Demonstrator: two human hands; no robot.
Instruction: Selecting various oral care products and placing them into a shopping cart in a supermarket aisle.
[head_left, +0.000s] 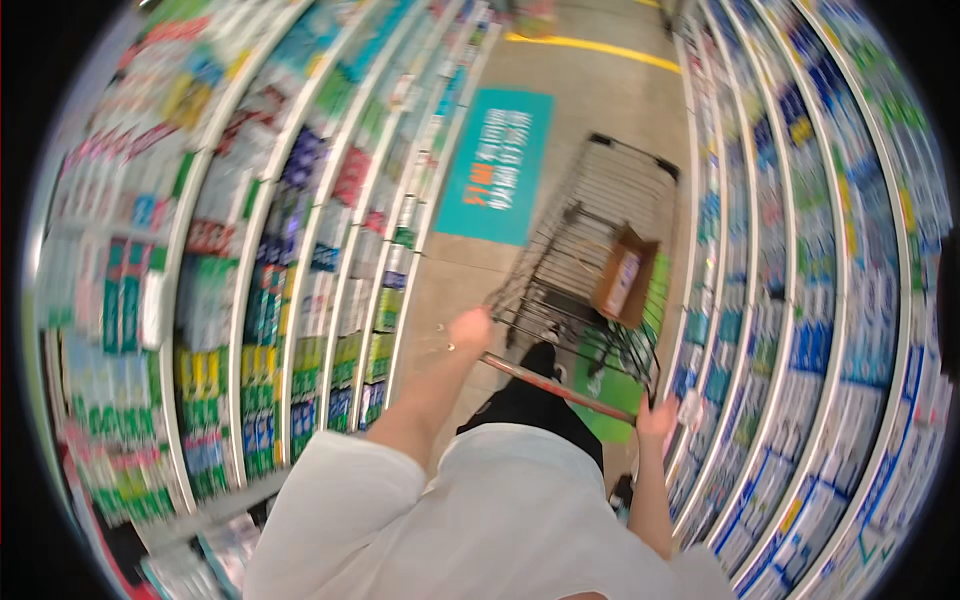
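Note:
My left hand (472, 330) is closed around the left end of the frame at the handle of a wire shopping cart (622, 176). My right hand (657, 417) is at the right end of the reddish handle bar (559, 388), fingers curled on the cart's corner. A small whitish thing (690, 410) shows beside my right hand; blur hides what it is. Inside the cart, on its right side, lies an open brown cardboard box (628, 276) with a whitish and purple package (622, 283) in it.
Shelves of packaged goods (281, 300) line the left side, and more shelves with blue and white packages (810, 337) line the right. A teal floor sign (495, 165) with writing lies left of the cart. A yellow floor line (592, 49) crosses the aisle ahead.

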